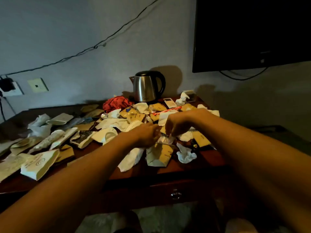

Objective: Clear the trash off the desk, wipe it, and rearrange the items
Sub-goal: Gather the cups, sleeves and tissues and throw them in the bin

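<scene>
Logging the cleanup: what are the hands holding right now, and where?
Both the left hand and right hand pinch a clear plastic wrapper at its top edge; details are blurred.

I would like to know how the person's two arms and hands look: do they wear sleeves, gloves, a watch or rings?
Both forearms are bare up to the picture's lower edge; no sleeve shows. The left hand and the right hand wear no gloves. No watch or bracelet shows on either wrist. The fingers are blurred and dim, so rings cannot be ruled out.

Dark TV (252, 31) on wall upper right; black cable (80, 52) strung across wall; wall sockets (11, 88) far left.
</scene>
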Tool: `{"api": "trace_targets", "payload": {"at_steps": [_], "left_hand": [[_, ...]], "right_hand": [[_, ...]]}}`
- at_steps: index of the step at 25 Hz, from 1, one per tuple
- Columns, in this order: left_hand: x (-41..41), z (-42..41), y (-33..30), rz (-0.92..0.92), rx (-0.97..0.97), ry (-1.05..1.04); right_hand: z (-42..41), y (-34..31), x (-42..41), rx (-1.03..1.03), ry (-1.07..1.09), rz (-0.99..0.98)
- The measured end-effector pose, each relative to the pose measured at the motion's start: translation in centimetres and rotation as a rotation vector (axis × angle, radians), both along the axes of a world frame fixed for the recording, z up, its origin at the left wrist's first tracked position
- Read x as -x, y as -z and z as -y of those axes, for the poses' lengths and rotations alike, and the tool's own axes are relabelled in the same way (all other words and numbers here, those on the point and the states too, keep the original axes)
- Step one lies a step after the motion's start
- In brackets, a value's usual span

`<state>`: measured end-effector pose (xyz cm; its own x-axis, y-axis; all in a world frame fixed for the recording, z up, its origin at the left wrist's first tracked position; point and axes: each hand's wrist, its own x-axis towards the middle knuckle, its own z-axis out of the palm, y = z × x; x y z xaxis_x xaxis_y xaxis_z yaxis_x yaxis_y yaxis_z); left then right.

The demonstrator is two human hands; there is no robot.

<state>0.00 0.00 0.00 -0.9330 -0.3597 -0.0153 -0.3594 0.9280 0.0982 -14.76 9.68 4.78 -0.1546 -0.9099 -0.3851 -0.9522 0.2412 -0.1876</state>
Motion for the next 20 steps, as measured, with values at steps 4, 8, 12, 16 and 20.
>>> {"api": "trace_targets", "payload": {"at_steps": [4, 8, 12, 16, 20], "left_hand": [[-1.3, -1.4, 2.7, 0.054, 0.299, -0.012], [-2.0, -1.4, 4.3, -0.175, 0.375, -0.043], [-2.1, -1.5, 5.6, -0.284, 0.397, -0.057], [-1.4, -2.0, 5.5, -0.511, 0.088, -0.201], [-0.7, -2.3, 3.3, -0.778, -0.705, -0.431]], "right_hand": [[-0.1, 2.2, -2.0, -0.036, -0.038, -0.033], [-0.7, 3.6, -2.0, 0.046, -0.003, 0.053], [-1.4, 5.0, -1.2, 0.115, 0.057, 0.142], [-1.6, 5.1, -0.4, 0.2, 0.086, 0.34], [-1.3, 3.4, 0.3, 0.442, 0.198, 0.608]]}}
